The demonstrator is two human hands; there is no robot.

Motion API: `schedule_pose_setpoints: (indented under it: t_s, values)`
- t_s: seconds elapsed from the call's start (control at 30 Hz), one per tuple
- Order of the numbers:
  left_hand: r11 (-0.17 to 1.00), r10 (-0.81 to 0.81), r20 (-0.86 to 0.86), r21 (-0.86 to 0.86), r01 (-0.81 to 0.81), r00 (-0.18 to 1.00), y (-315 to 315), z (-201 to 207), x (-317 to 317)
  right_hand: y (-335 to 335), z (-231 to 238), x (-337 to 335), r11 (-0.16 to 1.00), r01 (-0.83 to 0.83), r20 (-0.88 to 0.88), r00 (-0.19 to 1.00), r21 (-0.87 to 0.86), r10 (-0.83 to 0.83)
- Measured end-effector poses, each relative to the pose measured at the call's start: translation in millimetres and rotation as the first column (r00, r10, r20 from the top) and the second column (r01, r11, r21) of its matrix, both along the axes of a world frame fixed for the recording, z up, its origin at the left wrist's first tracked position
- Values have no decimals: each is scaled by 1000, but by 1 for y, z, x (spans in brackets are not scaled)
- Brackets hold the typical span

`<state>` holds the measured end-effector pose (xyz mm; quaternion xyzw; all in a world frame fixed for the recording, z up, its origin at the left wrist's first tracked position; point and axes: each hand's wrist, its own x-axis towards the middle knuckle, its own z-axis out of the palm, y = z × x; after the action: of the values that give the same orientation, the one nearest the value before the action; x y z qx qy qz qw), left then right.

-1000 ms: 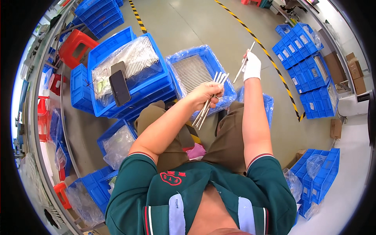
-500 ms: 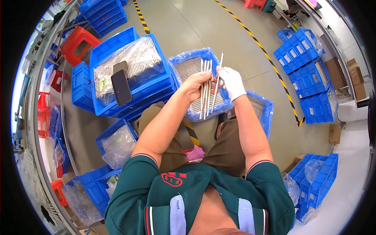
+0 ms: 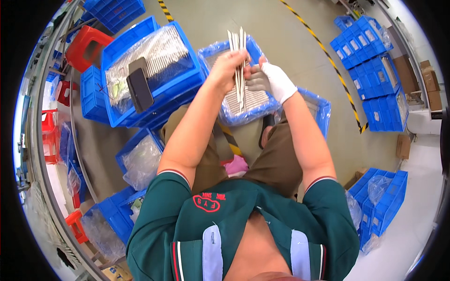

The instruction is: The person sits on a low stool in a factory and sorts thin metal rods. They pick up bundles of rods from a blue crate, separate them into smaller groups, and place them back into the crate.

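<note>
Metal rods (image 3: 241, 90) farther forward | left hand (image 3: 228, 68) clenching them | right hand (image 3: 277, 82) (gloved) now spread

I see a grey floor (image 3: 297, 49) marked with black-and-yellow tape (image 3: 328, 57); standing on it are a stack of blue crates (image 3: 171, 105) at left, another stack (image 3: 386, 117) at right and, between them, a plastic-lined blue bin (image 3: 255, 115).

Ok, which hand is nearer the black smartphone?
Left. The left hand, gripping thin metal rods, is to the right of the black smartphone; the gloved right hand is farther right, beyond the rods.
</note>
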<state>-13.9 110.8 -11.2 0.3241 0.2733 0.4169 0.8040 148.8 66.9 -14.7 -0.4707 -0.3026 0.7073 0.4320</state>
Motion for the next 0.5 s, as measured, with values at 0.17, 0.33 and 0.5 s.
schedule_pose_setpoints:
  t_s: [0.17,0.33,0.5]
  values:
    - [974,-122,-176,168,152,977,-6,20,-2,-14,-9,-22,983,-158,-324,938,-95,119]
    - [916,-294,-186,224,332,937,-10,15,2,-24,-13,-12,905,-405,-537,738,130,408]
    - [876,100,-250,480,34,963,-11,16,-8,-28,5,10,961,-276,-344,901,13,264]
